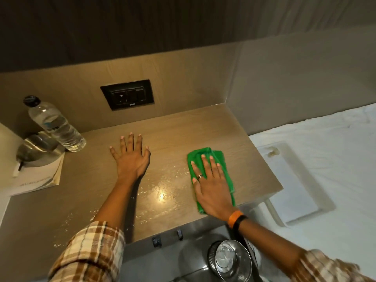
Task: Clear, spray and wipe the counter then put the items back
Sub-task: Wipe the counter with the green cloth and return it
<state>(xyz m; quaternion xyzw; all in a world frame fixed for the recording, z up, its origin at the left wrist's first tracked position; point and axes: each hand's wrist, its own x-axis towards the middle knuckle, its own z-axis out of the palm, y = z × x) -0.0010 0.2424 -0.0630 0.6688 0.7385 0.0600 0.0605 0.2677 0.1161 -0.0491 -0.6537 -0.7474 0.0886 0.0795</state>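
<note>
Plaid sleeves [89,253] fill the bottom corners, and just past them, below the front edge, sits a shiny steel bowl [233,259] down low, off the worktop [175,127]. So the person is clearly in the wiping step: the surface has spray droplets [162,192] glinting across the middle and front, and the right hand [211,184] is pressed flat, fingers spread, on top of a folded green cloth [220,159] near the right edge. It isn't gripping the cloth, just pinning it down with an open palm to push it around. The left hand [131,157] is also wide open, fingers splayed, resting flat on the bare worktop toward the back, holding nothing, looks like it's just bracing. Over at the far left, a water bottle [55,125] stands against the wall, with a glass-looking dish [34,147] on some paper [38,176] beside it, so that corner hasn't been cleared, or those bits got parked there. A wall socket [127,96] sits above the back edge, and a bed [325,151] with a white tray [293,180] is off to the right. Next move probably calls for dragging the cloth leftward through the wet patch in the middle, and the left hand would need to lift out of the way. The front-left droplets look untouched too. Putting things back comes after all that.
</note>
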